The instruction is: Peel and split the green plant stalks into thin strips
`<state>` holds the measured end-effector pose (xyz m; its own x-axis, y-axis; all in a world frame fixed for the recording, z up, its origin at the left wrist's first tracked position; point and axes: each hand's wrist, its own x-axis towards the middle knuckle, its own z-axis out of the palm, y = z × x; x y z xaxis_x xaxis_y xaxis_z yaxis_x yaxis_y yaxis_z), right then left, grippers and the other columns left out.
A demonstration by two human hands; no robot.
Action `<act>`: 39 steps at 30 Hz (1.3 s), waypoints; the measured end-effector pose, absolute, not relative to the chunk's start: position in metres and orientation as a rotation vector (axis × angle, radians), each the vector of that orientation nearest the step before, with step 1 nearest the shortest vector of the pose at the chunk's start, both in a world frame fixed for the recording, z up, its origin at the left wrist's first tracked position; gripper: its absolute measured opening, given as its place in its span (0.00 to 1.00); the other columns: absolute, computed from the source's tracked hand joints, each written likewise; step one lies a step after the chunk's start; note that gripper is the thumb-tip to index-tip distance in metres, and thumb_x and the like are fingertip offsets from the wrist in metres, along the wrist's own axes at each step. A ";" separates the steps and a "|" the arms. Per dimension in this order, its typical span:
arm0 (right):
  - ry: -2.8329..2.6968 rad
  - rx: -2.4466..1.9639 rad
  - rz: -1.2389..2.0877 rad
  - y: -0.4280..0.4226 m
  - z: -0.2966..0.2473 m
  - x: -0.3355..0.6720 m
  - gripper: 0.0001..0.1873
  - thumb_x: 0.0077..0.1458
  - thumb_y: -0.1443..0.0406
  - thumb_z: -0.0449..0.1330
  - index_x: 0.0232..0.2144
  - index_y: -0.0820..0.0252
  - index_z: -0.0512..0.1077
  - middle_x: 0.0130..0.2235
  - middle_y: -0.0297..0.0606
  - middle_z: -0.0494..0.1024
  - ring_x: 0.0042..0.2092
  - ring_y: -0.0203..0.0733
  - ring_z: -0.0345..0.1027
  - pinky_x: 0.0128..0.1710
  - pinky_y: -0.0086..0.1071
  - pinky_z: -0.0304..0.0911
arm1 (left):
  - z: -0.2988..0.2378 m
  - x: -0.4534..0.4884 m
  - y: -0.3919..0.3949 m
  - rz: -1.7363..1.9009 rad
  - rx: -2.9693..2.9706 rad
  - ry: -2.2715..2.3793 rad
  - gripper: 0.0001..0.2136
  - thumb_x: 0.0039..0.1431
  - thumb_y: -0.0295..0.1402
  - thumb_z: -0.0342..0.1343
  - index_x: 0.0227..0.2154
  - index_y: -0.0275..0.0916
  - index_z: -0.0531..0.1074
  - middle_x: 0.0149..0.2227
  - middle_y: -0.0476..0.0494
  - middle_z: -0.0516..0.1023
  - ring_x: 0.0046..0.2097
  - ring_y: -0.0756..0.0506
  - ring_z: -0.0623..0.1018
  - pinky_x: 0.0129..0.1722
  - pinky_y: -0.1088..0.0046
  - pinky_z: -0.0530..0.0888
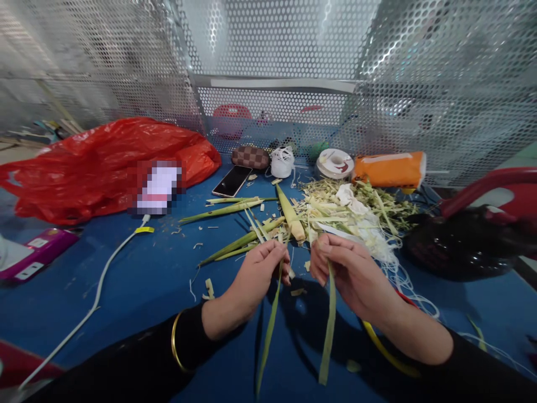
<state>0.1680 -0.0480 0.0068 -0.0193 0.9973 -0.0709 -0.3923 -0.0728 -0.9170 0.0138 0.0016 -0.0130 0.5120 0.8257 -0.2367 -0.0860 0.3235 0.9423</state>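
My left hand [263, 265] is closed, its thumb and fingers pinching a narrow green leaf strip [271, 324] that hangs down over the table. A little apart from it, my right hand [346, 263] is closed on a wider pale-green leaf strip [329, 330], also hanging. A flat pale piece [338, 232] shows behind the right fingers; whether they grip it I cannot tell. Just beyond both hands lies a thick pale-green stalk [290, 214]. Long pointed green stalks [239, 246] lie beyond my left hand.
Plant scraps [331, 201] and tangled white string [388, 257] are heaped beyond my right hand. A black and red object [457, 246] stands at right. At left are a red plastic bag [109, 151], a lit phone [159, 187] and its white cable [104, 280]. A perforated metal screen [277, 45] closes the back.
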 end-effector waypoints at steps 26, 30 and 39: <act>-1.068 -1.258 1.116 -0.055 0.024 0.140 0.16 0.48 0.56 0.64 0.22 0.60 0.67 0.19 0.27 0.67 0.22 0.31 0.59 0.23 0.27 0.56 | 0.006 0.014 -0.015 0.659 0.947 0.617 0.15 0.56 0.44 0.55 0.28 0.35 0.67 0.25 0.48 0.73 0.19 0.54 0.72 0.20 0.80 0.70; -1.026 -1.222 1.096 -0.054 0.027 0.134 0.13 0.47 0.57 0.65 0.26 0.60 0.69 0.20 0.27 0.69 0.22 0.31 0.59 0.23 0.27 0.56 | 0.011 0.013 -0.016 0.704 0.916 0.620 0.13 0.55 0.42 0.57 0.28 0.36 0.67 0.24 0.50 0.72 0.17 0.55 0.70 0.16 0.81 0.67; -1.009 -1.166 1.016 -0.043 0.029 0.121 0.14 0.47 0.57 0.65 0.20 0.59 0.67 0.18 0.27 0.67 0.21 0.33 0.59 0.23 0.29 0.55 | 0.019 0.003 -0.012 0.744 0.837 0.661 0.13 0.60 0.39 0.53 0.26 0.33 0.71 0.22 0.50 0.70 0.17 0.56 0.69 0.16 0.82 0.66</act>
<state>0.1212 -0.0435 0.0289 0.2348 0.9684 0.0839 -0.0907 0.1078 -0.9900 0.0030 -0.0117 0.0193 0.5709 0.7909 -0.2203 -0.3111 0.4568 0.8334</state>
